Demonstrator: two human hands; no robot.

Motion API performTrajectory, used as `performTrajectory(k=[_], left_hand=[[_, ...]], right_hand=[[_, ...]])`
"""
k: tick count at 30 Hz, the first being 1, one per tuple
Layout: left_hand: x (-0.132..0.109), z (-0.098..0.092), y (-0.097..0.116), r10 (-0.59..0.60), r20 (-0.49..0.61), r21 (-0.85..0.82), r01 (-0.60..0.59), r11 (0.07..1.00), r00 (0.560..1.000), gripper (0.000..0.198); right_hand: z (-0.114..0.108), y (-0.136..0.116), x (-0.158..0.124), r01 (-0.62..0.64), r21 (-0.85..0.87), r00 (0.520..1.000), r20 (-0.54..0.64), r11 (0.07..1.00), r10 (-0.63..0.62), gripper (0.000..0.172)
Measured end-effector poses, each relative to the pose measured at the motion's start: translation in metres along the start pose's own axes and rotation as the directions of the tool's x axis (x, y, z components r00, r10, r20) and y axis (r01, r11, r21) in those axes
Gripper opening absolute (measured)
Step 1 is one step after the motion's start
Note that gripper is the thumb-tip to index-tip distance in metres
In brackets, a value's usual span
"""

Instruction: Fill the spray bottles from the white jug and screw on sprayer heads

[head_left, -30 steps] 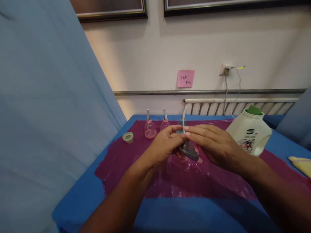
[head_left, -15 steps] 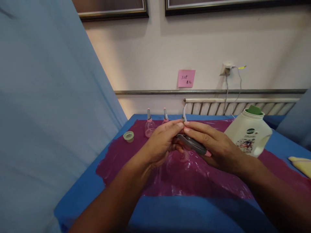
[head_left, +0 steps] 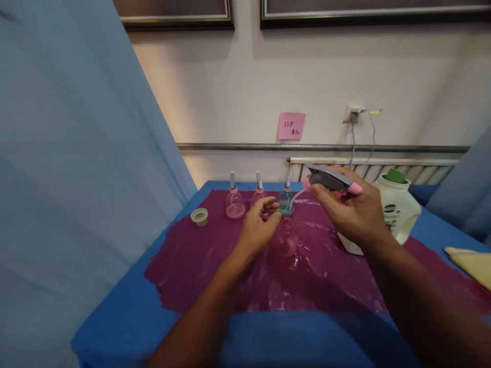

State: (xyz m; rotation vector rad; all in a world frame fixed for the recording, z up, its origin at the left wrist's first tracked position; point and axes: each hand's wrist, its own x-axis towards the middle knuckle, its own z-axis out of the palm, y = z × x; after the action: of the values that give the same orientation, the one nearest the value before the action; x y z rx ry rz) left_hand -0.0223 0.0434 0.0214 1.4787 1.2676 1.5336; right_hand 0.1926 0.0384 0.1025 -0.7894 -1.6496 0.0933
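Observation:
My right hand [head_left: 351,204] grips a grey and pink trigger spray head [head_left: 332,180], raised above the sheet. Its pale dip tube [head_left: 297,196] hangs down to the left. My left hand [head_left: 261,223] has its fingers curved and apart, with nothing in them, just left of an uncapped clear bottle [head_left: 288,246]. Behind the hands, a spray bottle with pink liquid [head_left: 235,207], a second pink-collared bottle [head_left: 259,193] and a teal spray bottle [head_left: 286,200] stand upright in a row. The left hand partly covers the second bottle.
A white jug [head_left: 395,207] with a green piece in its mouth stands on the right, partly behind my right arm. A small translucent cup [head_left: 199,216] is at the left. Yellow cloth [head_left: 470,266] lies far right. Purple plastic [head_left: 203,271] covers part of the blue table [head_left: 126,306].
My hands were together around the spray head; they have parted. The spray head has gone up and right in my right hand, its tube now hanging. My left hand has let go and moved left.

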Motion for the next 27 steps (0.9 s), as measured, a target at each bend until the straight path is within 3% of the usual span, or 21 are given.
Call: performTrajectory(k=[4,9,15,17,20,27], left_hand=[[-0.004,0.008,-0.022,0.073,0.08,0.03,-0.076,0.997,0.994,0.049],[-0.007,0.013,-0.03,0.117,0.171,0.124,-0.139,0.983,0.978,0.061],[-0.004,0.023,-0.033,0.166,0.203,0.093,-0.188,0.978,0.965,0.064],[-0.004,0.027,-0.039,0.153,0.181,0.077,-0.169,0.983,0.971,0.061],[-0.008,0.033,-0.051,0.114,0.083,0.006,-0.115,0.993,0.99,0.056],[-0.019,0.043,-0.068,0.09,-0.073,-0.052,-0.094,0.994,0.993,0.042]], right_hand=[[0.005,0.007,-0.004,-0.121,0.095,0.991,0.075,0.988,0.114,0.016],[0.012,0.016,-0.007,-0.203,0.208,0.978,0.095,0.957,0.187,0.015],[0.036,0.053,-0.03,-0.323,0.127,0.89,0.378,0.938,0.256,0.023],[0.044,0.065,-0.041,-0.315,0.14,0.879,0.416,0.939,0.233,0.023],[0.055,0.076,-0.056,-0.362,0.202,0.886,0.377,0.91,0.269,0.03],[0.065,0.083,-0.075,-0.446,0.221,0.857,0.384,0.867,0.343,0.03]])
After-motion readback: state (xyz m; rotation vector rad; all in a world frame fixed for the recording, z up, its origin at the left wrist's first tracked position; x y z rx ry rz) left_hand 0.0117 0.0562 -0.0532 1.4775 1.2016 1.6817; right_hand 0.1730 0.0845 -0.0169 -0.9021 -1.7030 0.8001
